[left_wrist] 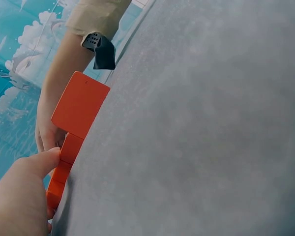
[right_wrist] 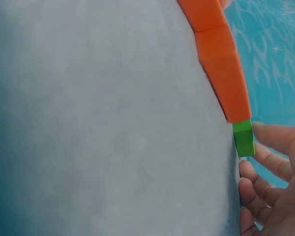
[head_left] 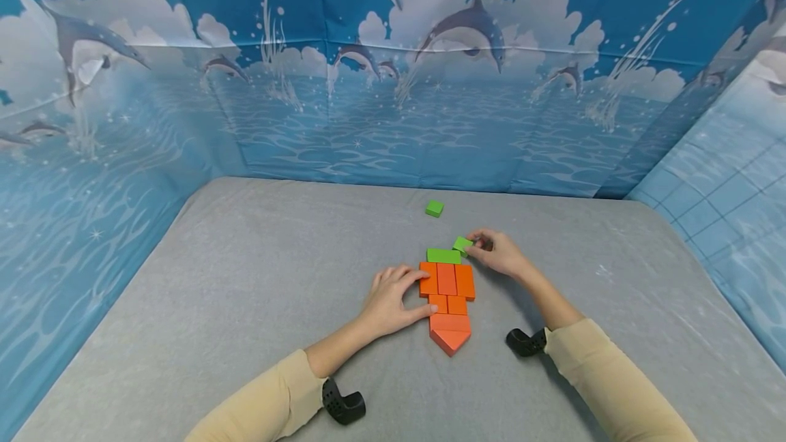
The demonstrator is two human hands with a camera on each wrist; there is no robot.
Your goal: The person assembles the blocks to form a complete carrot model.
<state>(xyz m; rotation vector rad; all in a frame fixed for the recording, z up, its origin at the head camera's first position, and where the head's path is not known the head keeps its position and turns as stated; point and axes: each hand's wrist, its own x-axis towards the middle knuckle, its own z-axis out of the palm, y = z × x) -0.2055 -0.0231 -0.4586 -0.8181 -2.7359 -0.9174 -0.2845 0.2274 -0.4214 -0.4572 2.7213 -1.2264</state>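
Orange blocks (head_left: 447, 279) lie fitted together in a flat shape, with an orange pointed block (head_left: 450, 341) at its near end. Against the far end sits a long green block (head_left: 443, 256). My left hand (head_left: 388, 300) rests at the left side of this shape, thumb and forefinger spread and touching orange blocks; in the left wrist view its thumb (left_wrist: 44, 162) meets an orange block's side. Between thumb and fingers my right hand (head_left: 500, 254) pinches a small green block (head_left: 463, 245), at the long green block's right end. The right wrist view shows a green block (right_wrist: 244, 137) beside those fingers.
Another small green block (head_left: 434, 208) lies apart, farther back on the grey cloth-covered table (head_left: 295, 244). A blue curtain (head_left: 381, 128) printed with dolphins hangs behind the table and along its sides. Black devices (head_left: 342, 404) are worn at both wrists.
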